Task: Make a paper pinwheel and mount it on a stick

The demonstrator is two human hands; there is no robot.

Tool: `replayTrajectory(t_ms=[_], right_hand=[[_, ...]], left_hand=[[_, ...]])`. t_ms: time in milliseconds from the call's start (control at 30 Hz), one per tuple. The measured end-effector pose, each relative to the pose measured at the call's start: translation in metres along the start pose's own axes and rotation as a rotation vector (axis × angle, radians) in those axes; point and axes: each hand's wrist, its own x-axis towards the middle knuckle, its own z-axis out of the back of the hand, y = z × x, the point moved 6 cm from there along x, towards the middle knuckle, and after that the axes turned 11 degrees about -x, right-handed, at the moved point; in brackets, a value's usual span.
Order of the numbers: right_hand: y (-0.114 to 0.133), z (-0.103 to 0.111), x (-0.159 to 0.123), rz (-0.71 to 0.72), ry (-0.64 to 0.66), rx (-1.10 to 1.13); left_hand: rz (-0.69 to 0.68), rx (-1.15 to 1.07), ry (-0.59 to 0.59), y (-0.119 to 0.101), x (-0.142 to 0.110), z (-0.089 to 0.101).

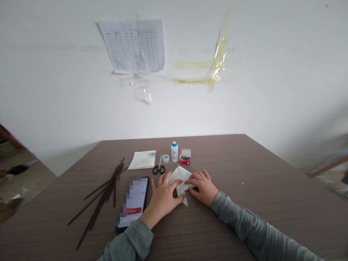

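A sheet of patterned, written-looking paper (178,174), folded to points, lies on the table between my hands. My left hand (163,195) is on its left side, with thumb and index finger closed on the paper and the other fingers stretched over its edge. From the right, my right hand (203,188) grips the paper's right part between fingertips and thumb. Parts of the folds are hidden under my fingers. One narrow corner points toward me. Just beyond my left hand are black-handled scissors (159,168).
A phone (136,206) lies left of my left hand, beside several thin dark sticks (104,192). Behind stand a stack of paper (141,160), a small clear cup (165,158), a blue-capped bottle (174,152) and an open red box (185,159) of small pieces. A wall borders the table's (244,159) far edge.
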Motion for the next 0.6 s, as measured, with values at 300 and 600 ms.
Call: replayTrajectory(t_ms=[300, 600], right_hand=[[0.0014, 0.0038, 0.0004, -0.018, 0.045, 0.013], [0.0058, 0.0089, -0.0006, -0.002, 0.071, -0.025]], left_hand=[[-0.027, 0.008, -0.066, 0.0012, -0.0019, -0.002], [-0.036, 0.043, -0.006, -0.0021, -0.0034, -0.0007]])
